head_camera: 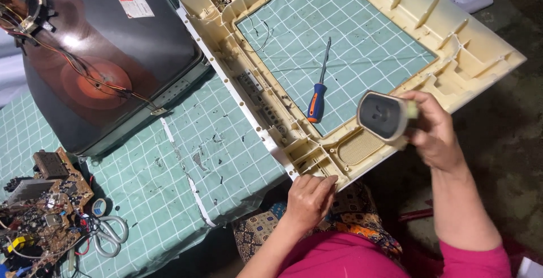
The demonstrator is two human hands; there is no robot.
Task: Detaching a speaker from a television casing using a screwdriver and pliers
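Our right hand [432,134] is closed around a small oval speaker [383,115], held up off the work with its dark cone facing us, just above the grille corner of the cream plastic front frame [396,6]. Our left hand [308,199] rests palm down with curled fingers on the near edge of that frame, pressing rather than gripping. We judge the speaker light but top-heavy toward the magnet at its back; the cone looks thin and easily dented, so the rim and rear are the places to hold, as the fingers now do. The frame seems stiff along its ribs yet likely to flex across the open middle; best taken at the thick corners. A screwdriver [318,94] with blue and orange handle lies inside the opening on the checked green tabletop [169,170]. The picture tube [107,57], circuit board [45,210] and scissors [107,235] sit well apart to the left.
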